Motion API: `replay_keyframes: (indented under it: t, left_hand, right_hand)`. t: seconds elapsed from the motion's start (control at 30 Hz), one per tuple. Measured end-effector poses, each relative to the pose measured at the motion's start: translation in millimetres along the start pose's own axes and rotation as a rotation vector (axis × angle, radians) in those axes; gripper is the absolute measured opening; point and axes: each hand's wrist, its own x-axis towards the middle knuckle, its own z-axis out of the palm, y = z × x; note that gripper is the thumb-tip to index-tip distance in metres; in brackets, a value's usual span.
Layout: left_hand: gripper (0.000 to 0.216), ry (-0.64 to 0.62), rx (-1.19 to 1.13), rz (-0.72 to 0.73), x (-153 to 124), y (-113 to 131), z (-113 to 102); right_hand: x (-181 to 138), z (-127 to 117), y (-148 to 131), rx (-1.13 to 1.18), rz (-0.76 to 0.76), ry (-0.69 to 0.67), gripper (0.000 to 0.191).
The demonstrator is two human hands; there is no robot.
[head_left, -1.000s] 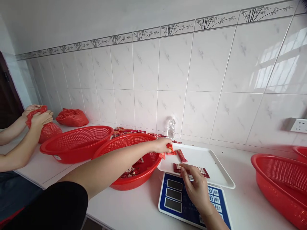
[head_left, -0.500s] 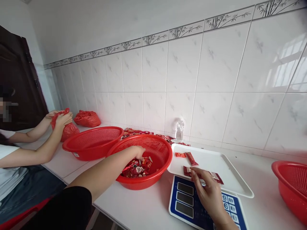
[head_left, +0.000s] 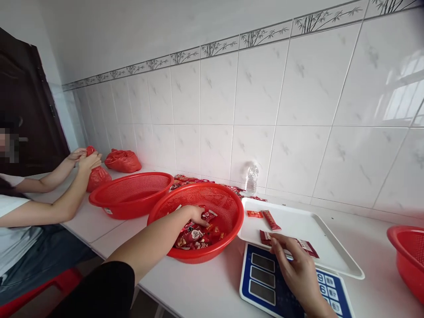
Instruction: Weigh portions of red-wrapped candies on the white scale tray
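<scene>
My left hand (head_left: 196,215) reaches into a red plastic basket (head_left: 228,234). Its thumb is stretched out apart from the fingers, among red and dark red snack packets (head_left: 192,236); some fingertips are hidden. My right hand (head_left: 294,265) is above a blue and white scale (head_left: 263,276), at the near edge of a white tray (head_left: 326,240). Its thumb and fingers are pinched on a dark red snack packet (head_left: 265,237) lying in the tray. Behind it in the tray are a small red packet (head_left: 255,214) and a longer red stick packet (head_left: 271,220).
Another red basket (head_left: 132,207) stands at the left, and one more (head_left: 407,256) at the far right. A clear bottle (head_left: 252,179) and loose packets (head_left: 188,179) lie along the wall. A co-worker at the left holds a red bag (head_left: 98,176) near a full red bag (head_left: 123,160).
My left hand has shifted right within the basket and the packets there have been disturbed. My right hand keeps its place over the tray. The co-worker has gathered the bag's neck. The view turned slightly.
</scene>
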Motion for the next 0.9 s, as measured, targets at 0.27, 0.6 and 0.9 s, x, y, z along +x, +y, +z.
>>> replay_keyframes:
  t: [0.27, 0.6, 0.9]
  left_hand:
    - [0.101, 0.034, -0.023, 0.001, -0.5, -1.7, 2.0]
    - [0.088, 0.158, -0.074, -0.006, 0.5, -5.7, 6.1]
    - [0.088, 0.150, -0.078, -0.014, 0.7, -6.6, 3.7]
  right_hand:
    - [-2.4, -1.0, 2.4, -0.024, -0.025, 0.002, 0.019]
    - [-2.6, -0.6, 1.6, -0.026, -0.046, 0.009, 0.018]
    - [-2.3, -0.2, 1.2, -0.022, -0.047, 0.002, 0.018]
